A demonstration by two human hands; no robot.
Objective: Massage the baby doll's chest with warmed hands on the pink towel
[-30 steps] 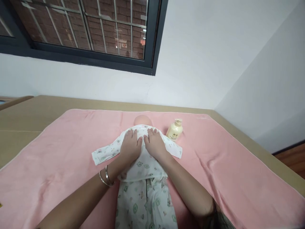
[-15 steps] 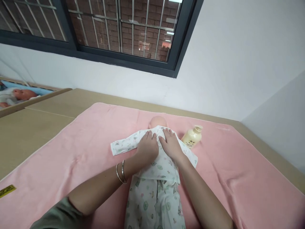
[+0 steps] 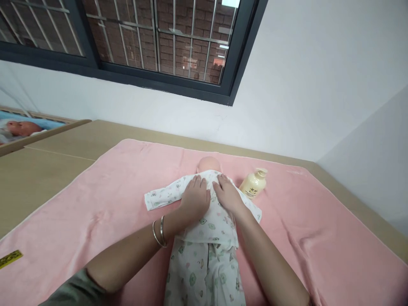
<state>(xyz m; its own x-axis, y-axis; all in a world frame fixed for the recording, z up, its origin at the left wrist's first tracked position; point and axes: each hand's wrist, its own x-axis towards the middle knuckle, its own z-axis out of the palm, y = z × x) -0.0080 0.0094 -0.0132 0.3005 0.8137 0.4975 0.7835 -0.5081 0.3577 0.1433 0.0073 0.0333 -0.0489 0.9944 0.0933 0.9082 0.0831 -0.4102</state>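
Where the hands are resting: left hand [image 3: 195,199] and right hand [image 3: 228,195] are lying open on the printed shirt [image 3: 219,231] of a doll [image 3: 207,238], fingers nearly straight, gripping nothing.
Doll: it is lying on the pink mat [image 3: 124,182], its head [image 3: 208,164] pointing toward twelve o'clock; one sleeve [image 3: 162,196] is stretching toward nine.
Shirt: both hands seem to be pressing or smoothing its upper part; the next move, I judge, is calling for light, even contact without snagging cloth.
Bottle [image 3: 255,183]: it is sitting at two o'clock, near the right hand, likely limiting outward reach.
Mat edges: the far border is running beyond the head; wider room is opening toward eight and four o'clock.
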